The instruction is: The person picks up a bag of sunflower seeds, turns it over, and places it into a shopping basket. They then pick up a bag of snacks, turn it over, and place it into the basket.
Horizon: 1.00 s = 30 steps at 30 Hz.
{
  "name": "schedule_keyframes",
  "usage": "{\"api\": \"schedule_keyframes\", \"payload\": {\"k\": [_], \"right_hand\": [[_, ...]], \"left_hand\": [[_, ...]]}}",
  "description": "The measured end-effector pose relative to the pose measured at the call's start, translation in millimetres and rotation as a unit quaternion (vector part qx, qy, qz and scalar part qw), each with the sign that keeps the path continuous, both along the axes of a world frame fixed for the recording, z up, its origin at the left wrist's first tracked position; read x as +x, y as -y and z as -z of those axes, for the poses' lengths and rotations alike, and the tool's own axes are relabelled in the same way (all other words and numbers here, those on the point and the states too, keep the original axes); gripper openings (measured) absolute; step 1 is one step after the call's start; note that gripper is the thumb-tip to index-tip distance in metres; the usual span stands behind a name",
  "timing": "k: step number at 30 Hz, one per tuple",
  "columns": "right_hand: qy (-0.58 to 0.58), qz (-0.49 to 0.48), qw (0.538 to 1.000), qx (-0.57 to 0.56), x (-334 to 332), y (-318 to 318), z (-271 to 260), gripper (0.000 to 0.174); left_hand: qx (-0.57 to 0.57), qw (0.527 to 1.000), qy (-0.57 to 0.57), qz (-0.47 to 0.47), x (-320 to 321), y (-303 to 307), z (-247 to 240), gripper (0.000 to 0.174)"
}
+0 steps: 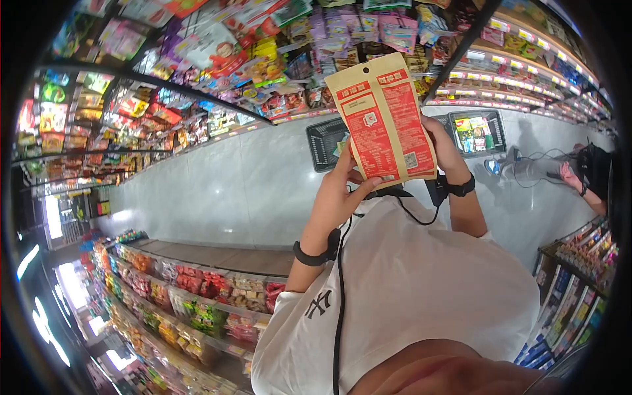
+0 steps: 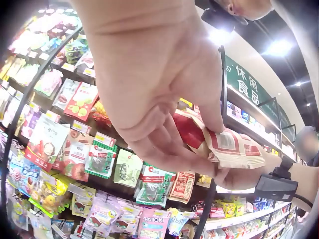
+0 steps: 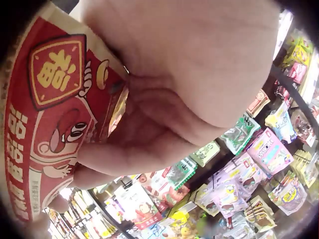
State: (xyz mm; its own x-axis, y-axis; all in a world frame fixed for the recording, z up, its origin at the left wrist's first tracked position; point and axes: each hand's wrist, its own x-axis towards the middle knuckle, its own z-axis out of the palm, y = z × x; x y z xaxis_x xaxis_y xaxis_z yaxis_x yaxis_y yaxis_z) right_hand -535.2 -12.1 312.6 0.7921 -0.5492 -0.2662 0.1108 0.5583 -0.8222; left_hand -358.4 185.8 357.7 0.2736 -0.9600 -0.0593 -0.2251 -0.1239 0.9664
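Both hands hold a red and tan paper snack bag (image 1: 388,122) in front of the chest, its panel of small print facing up. At the lower left corner, the left hand (image 1: 342,187) grips it, thumb over the printed panel and fingers behind. The right hand (image 1: 442,146) holds the right edge, mostly hidden behind the bag. In the right wrist view the bag's front (image 3: 50,119) shows a cartoon face and a red diamond, with the right hand's fingers (image 3: 124,154) against it. The left wrist view shows the left fingers (image 2: 169,149) curled at the bag's end (image 2: 234,149).
Hanging snack packets (image 1: 329,33) fill the racks ahead. Two dark baskets stand on the floor: one (image 1: 322,148) partly behind the bag, another (image 1: 490,131) holding packets to the right. Another person (image 1: 586,174) is at far right. Stocked shelves (image 1: 191,289) line the lower left.
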Motion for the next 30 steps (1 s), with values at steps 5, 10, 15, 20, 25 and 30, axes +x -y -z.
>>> {"api": "schedule_keyframes", "payload": {"k": [5,10,15,20,25,30], "right_hand": [[-0.017,-0.035,0.998,-0.046,48.6,-43.8,-14.6,0.048],[-0.028,-0.059,0.996,-0.067,74.9,-78.0,-4.5,0.050],[-0.034,-0.044,0.996,-0.066,90.1,-110.8,-13.1,0.049],[-0.037,-0.041,0.995,-0.079,93.8,-127.7,-11.8,0.050],[-0.050,-0.026,0.994,-0.093,91.9,-137.4,-14.5,0.051],[-0.055,-0.019,0.993,-0.106,86.5,-146.1,-13.1,0.051]], "left_hand": [[-0.022,0.999,-0.008,-0.038,34.6,-52.4,8.4,0.089],[-0.026,0.998,-0.014,-0.054,58.6,-93.0,13.6,0.086],[-0.015,0.998,-0.010,-0.054,76.4,-119.5,17.4,0.082],[-0.025,0.998,-0.024,-0.043,85.0,-132.8,17.4,0.080],[-0.026,0.999,-0.028,-0.038,87.5,-137.5,14.5,0.075],[-0.032,0.999,-0.025,-0.017,89.3,-141.9,20.6,0.081]]}}
